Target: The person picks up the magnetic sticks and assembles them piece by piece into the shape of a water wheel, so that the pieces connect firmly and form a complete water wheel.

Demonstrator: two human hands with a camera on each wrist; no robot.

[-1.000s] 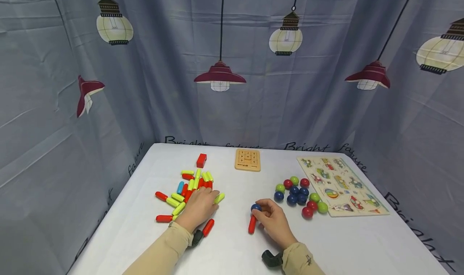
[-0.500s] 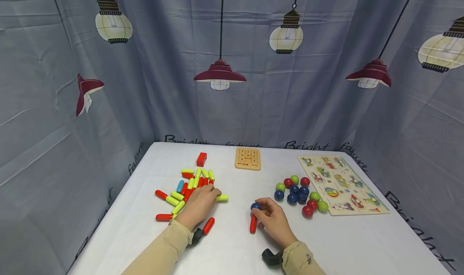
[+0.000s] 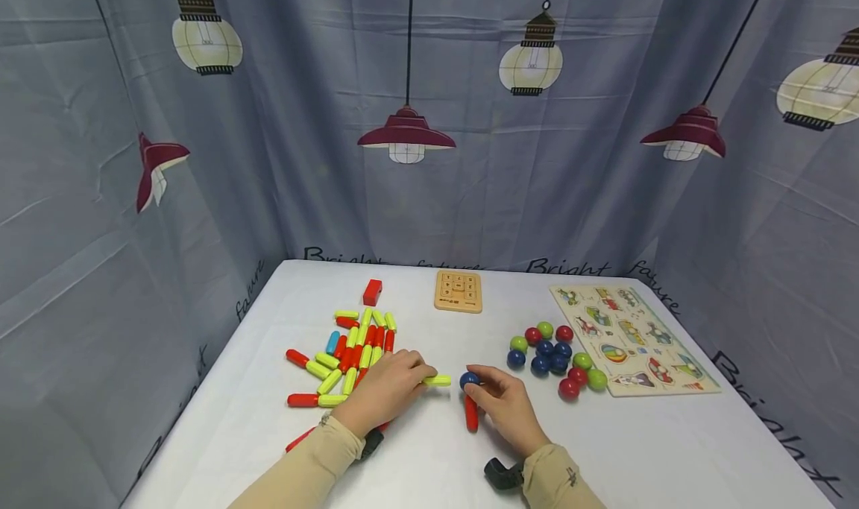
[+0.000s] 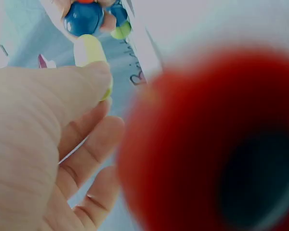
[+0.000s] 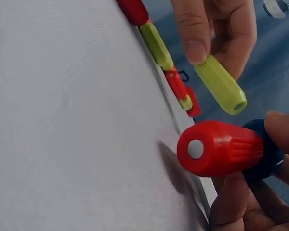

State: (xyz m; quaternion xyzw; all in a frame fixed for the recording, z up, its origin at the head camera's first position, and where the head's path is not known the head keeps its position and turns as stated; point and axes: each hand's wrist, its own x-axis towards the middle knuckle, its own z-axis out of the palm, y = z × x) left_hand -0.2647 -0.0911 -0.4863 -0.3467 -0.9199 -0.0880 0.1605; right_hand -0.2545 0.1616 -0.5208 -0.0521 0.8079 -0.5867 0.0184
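Note:
My left hand [image 3: 388,391] pinches a yellow-green ribbed rod [image 3: 439,381] between thumb and fingers. Its free end points at the blue ball [image 3: 468,379]. That ball is pinched by my right hand [image 3: 508,408], and a red rod [image 3: 472,413] sticks out from it towards the table's near side. In the right wrist view the yellow-green rod [image 5: 221,85] stays apart from both the blue ball [image 5: 260,168] and the red rod [image 5: 214,148], whose tip shows a silvery disc. A blurred red round shape [image 4: 183,139] with a dark centre fills much of the left wrist view.
Several red and yellow-green rods [image 3: 330,382] and a blue one [image 3: 332,343] lie left. A red block [image 3: 372,293] and a wooden number board [image 3: 458,291] lie farther back. Right are several coloured balls [image 3: 558,365] and a picture puzzle board [image 3: 634,341].
My left hand has drawn the yellow-green rod out of the pile, rightwards towards the blue ball. The right hand, with ball and red rod, has barely moved.

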